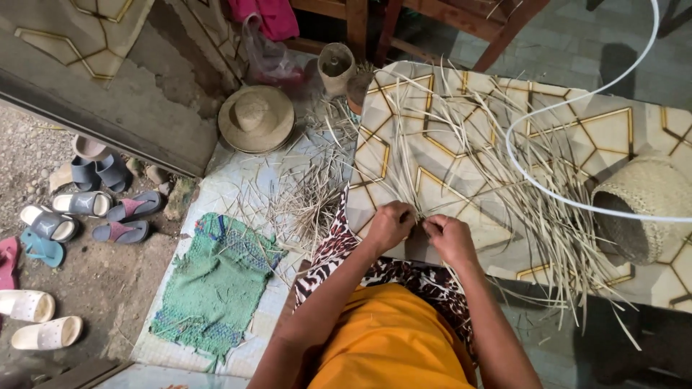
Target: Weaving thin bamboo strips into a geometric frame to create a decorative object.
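Two bare hands meet at the near edge of the pale tiled surface with gold geometric lines (404,155). The left hand (390,225) and the right hand (450,238) sit just beside each other, fingers curled shut and pinching the gathered ends of the thin pale dried straw strips (461,137). These strips fan out from the hands across the surface, too many to count.

One round woven straw basket (645,205) lies tipped on its side at the right of the surface, and one white plastic tube (548,191) loops in front of it. On the floor to the left lie one tan woven straw hat (256,117), one green knitted mat (216,281) and a scatter of loose straw scraps (306,198). About nine sandals and slippers (79,209) sit on the bare ground at far left.
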